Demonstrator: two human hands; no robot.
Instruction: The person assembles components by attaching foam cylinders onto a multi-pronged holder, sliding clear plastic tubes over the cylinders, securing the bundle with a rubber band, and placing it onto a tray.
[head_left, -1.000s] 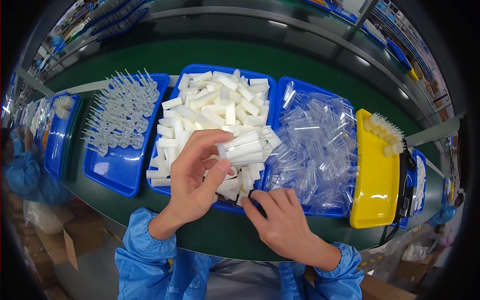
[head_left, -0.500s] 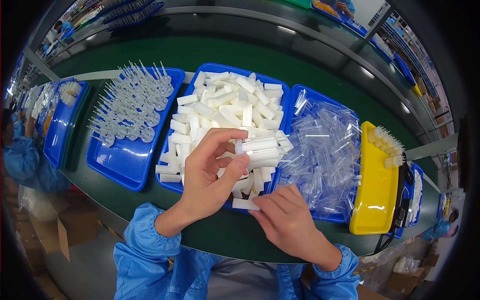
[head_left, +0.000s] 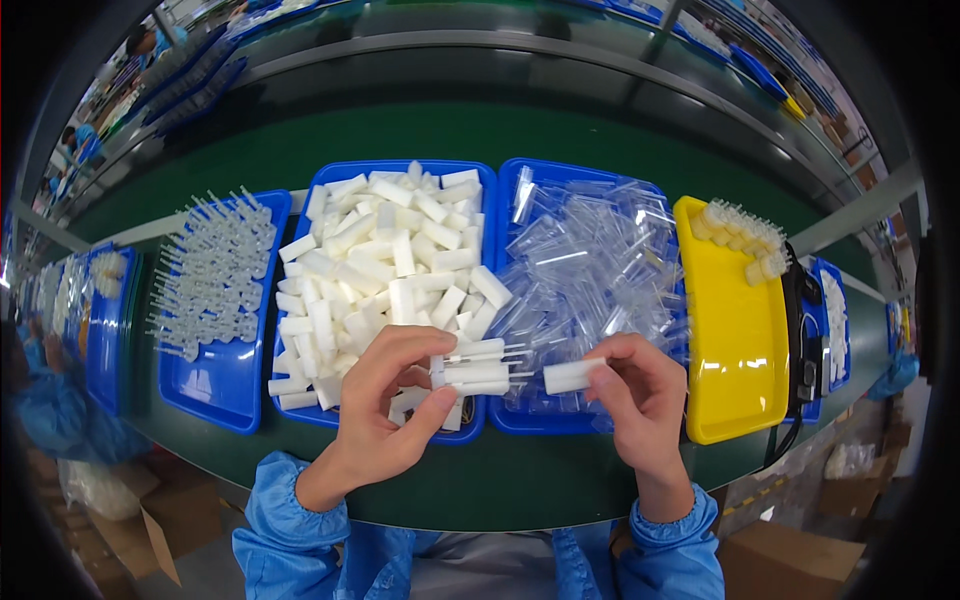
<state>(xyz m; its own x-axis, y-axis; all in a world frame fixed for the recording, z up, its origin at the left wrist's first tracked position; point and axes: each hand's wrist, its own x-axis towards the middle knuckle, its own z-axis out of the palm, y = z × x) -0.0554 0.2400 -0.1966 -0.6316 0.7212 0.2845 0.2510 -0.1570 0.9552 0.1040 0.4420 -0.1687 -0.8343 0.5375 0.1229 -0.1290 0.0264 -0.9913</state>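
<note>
My left hand (head_left: 388,408) pinches the base of a translucent plastic part with several thin prongs (head_left: 438,372). White foam blocks (head_left: 478,374) sit on some prongs, while other prong tips stick out bare toward the right. My right hand (head_left: 645,398) holds a single white foam block (head_left: 568,376) between thumb and fingers, level with the prongs and a short gap from them. Behind my left hand, loose white foam blocks (head_left: 375,245) fill a blue tray (head_left: 486,200). Clear plastic tubes (head_left: 590,255) lie heaped in another blue tray (head_left: 520,420) beyond my right hand.
At left, a blue tray (head_left: 210,385) carries pronged translucent parts (head_left: 215,275). A yellow tray (head_left: 735,375) at right has foam-filled pronged parts (head_left: 740,232) at its far end, with a black cabled object (head_left: 803,330) beside it. A co-worker's blue sleeve (head_left: 62,408) shows far left; cardboard boxes (head_left: 790,555) stand below.
The right hand has lifted its foam block from near the table edge up and rightward, beside the prongs. My left hand sits lower in view, and the view itself has shifted.
</note>
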